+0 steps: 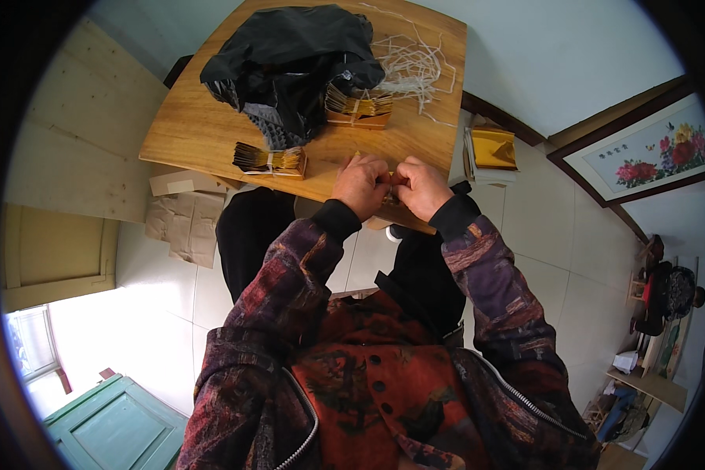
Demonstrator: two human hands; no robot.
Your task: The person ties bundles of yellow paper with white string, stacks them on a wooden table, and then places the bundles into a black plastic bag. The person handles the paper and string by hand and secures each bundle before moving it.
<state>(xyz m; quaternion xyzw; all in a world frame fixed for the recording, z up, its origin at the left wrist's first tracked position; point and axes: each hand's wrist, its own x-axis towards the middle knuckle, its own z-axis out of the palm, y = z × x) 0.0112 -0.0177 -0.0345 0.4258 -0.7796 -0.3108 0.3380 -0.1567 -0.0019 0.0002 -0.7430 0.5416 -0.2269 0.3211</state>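
Observation:
At the near edge of the wooden table [188, 129], my left hand [360, 186] and my right hand [421, 188] are closed and almost touching. Between them shows a small yellow bundle [392, 178], mostly hidden by the fingers. Left of my hands lies a bundle of folded gold and dark paper [270, 160], with a pale tie around its middle. A similar tied bundle [359, 108] rests farther back, beside a crumpled black plastic bag [294, 59].
A loose tangle of white string [411, 66] spreads over the table's far right. Yellow sheets [493, 149] are stacked on the floor to the right. Brown paper [184, 223] lies on the floor at left. A framed flower picture [650, 153] leans against the right wall.

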